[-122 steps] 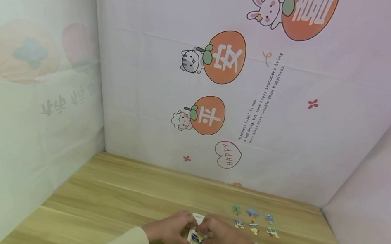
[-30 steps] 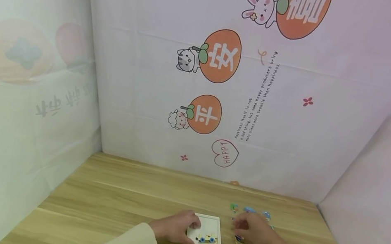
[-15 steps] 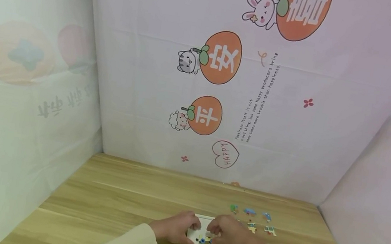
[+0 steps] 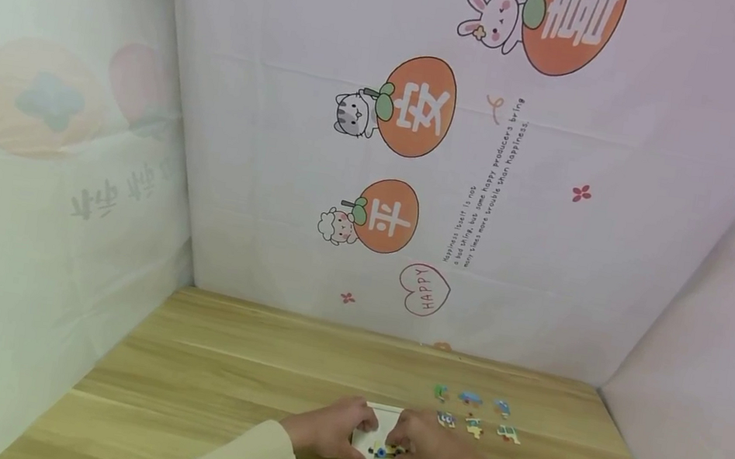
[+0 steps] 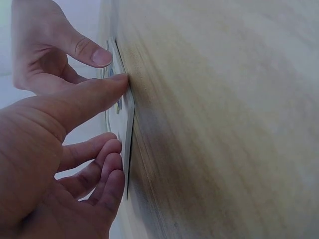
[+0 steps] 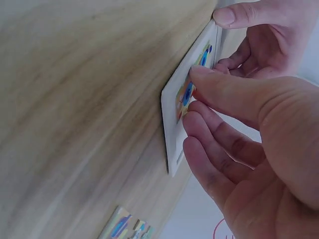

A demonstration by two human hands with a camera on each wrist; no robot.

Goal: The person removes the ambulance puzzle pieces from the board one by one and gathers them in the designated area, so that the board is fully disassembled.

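A small white puzzle tray [image 4: 386, 423] lies on the table, with jigsaw pieces [image 4: 381, 453] showing blue wheels on yellow in its near part. My left hand [image 4: 331, 430] holds the tray at its left side, thumb at the near edge and fingertips on its surface. Over the tray's right side, my right hand [image 4: 439, 447] has its thumb and fingertips at a blue-and-yellow puzzle piece [image 6: 187, 94], pinching it. The right fingers partly cover the pieces in both the head and right wrist views.
Several loose puzzle pieces, among them a blue one [image 4: 471, 398] and a yellow one [image 4: 474, 427], lie in two rows right of the tray. One more piece [image 6: 122, 225] is on the table in the right wrist view. White printed cloth walls [image 4: 263, 168] enclose the table.
My right hand was on the tray, then at a piece on the table to the right, and is now back over the tray. My left hand stays at the tray's left side.
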